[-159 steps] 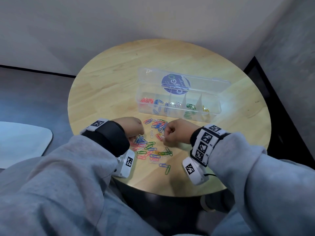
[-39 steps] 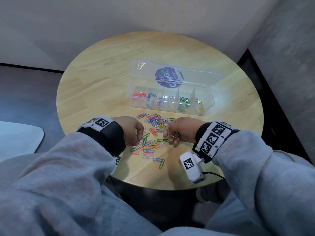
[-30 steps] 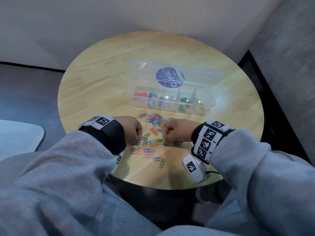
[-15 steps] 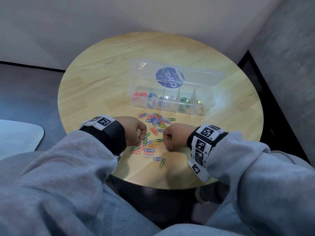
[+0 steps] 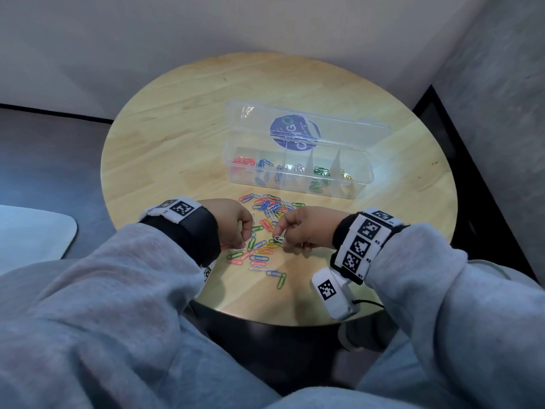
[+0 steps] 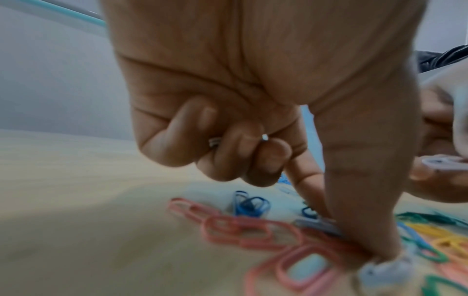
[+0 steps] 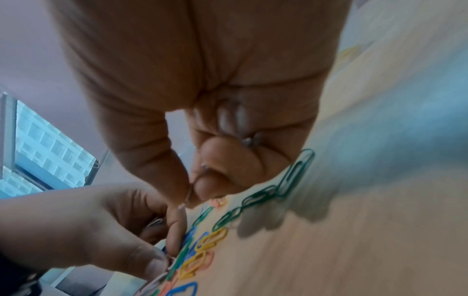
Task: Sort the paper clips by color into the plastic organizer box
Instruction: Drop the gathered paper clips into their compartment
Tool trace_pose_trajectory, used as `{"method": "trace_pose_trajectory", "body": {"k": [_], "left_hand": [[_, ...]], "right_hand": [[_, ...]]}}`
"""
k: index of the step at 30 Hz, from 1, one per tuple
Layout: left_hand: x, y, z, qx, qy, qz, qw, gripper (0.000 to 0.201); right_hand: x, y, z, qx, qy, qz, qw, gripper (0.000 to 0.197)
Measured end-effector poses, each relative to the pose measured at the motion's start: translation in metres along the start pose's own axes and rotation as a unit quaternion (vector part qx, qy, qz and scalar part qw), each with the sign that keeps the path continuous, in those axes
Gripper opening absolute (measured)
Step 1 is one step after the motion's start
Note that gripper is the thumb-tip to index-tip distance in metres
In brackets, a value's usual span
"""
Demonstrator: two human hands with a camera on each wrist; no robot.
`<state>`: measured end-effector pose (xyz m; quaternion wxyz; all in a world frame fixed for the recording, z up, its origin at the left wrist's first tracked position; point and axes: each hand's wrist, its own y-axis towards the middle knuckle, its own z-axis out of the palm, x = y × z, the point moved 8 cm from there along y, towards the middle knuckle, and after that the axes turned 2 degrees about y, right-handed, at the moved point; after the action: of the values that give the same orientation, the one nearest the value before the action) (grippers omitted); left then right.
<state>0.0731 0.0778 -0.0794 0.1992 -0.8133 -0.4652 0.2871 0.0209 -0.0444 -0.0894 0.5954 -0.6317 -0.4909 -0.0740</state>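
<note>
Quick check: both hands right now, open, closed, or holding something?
Left hand: closed, pinching a white paper clip on the table, more clips curled in its fingers.
Right hand: closed, holding white paper clips.

Organizer box (image 5: 298,184) probably reachable; bare table (image 5: 177,149) leftward.

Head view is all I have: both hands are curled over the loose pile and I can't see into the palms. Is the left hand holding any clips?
Observer: Yes. In the left wrist view, the left hand has white clips trapped under its curled fingers.
Operator: And its thumb and forefinger?
Observer: Their tips are down on the table at a grey-white clip, beside the pink clips.
Operator: Right palm?
Observer: The right wrist view shows the right hand with pale clips tucked under its curled fingers too.
</note>
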Motion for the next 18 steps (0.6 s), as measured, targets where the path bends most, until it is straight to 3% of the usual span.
{"method": "trace_pose_trajectory", "body": {"k": [3,9,12,15,18], "left_hand": [[0.000,0.000,0.001,0.003,0.004,-0.003,1.000,0.018],[0.003,-0.003,0.007,0.024,-0.033,-0.001,0.999,0.007],[0.006,-0.006,0.003,0.044,-0.140,0.012,0.989,0.010],[0.010,-0.008,-0.007,0.042,-0.229,0.008,0.973,0.027],[0.016,-0.009,-0.012,0.029,-0.284,-0.013,0.958,0.032]], "right_hand": [[-0.003,0.003,0.009,0.031,0.040,0.026,0.998,0.031],[-0.006,0.002,0.012,0.020,0.095,0.057,0.994,0.028],[-0.002,0.001,0.017,0.031,0.066,0.059,0.996,0.026],[0.002,-0.002,0.025,0.053,0.018,0.057,0.997,0.026],[0.011,-0.004,0.031,0.061,-0.074,0.004,0.995,0.018]]}}
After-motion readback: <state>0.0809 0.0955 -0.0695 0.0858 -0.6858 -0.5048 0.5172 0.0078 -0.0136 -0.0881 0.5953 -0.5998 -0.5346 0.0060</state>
